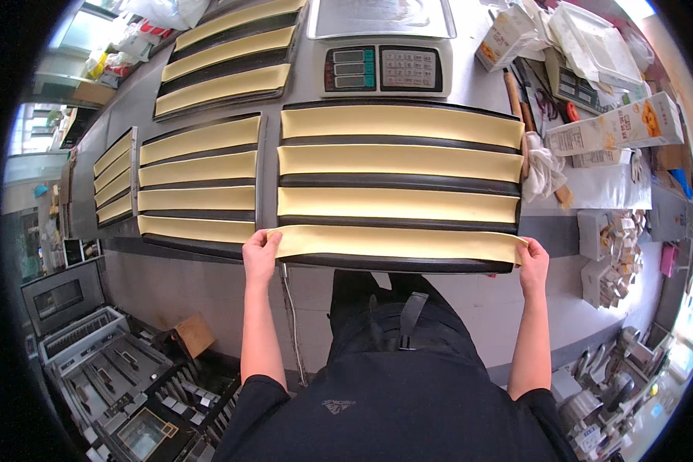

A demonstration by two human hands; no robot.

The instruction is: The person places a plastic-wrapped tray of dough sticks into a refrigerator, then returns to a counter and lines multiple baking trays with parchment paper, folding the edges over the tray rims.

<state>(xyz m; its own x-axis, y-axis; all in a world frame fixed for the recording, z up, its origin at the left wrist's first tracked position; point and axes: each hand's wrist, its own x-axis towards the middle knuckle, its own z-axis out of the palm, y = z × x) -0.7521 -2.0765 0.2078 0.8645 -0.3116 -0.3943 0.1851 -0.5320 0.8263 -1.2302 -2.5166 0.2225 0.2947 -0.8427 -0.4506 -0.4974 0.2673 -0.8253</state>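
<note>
A long pale-yellow dough strip stretches between my two hands along the near edge of a black baking tray. My left hand pinches its left end between thumb and fingers, just past the tray's corner. At the other end, my right hand grips the strip the same way. Whether its middle rests on the tray or hangs slightly above it, I cannot tell. Three similar strips lie across the tray beyond it: a near one, a middle one and a far one, with dark gaps between them.
More trays of strips stand left, far left and at the back left. A digital scale sits behind my tray. Rolling pins, a white cloth and printed cartons crowd the right side of the metal table.
</note>
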